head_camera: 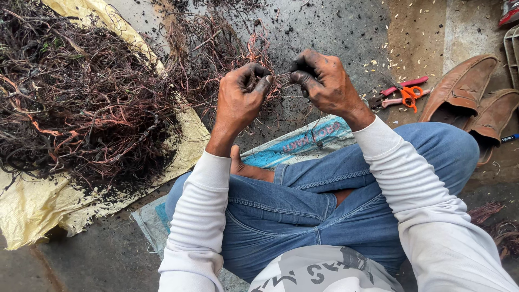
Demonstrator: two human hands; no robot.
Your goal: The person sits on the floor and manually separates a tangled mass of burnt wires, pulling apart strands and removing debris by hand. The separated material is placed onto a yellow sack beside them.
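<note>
The left hand [241, 96] and the right hand [323, 81] each pinch one end of a thin wire [281, 81], held between them above the ground. A big wire pile [81, 97] lies on a yellow sack [32, 208]. Pliers [403, 94] lie near brown shoes [470, 97].

A flattened yellow woven sack [32, 208] lies at nine o'clock; a blue-and-white printed sack [303, 141] lies flat at centre, under the legs
</note>
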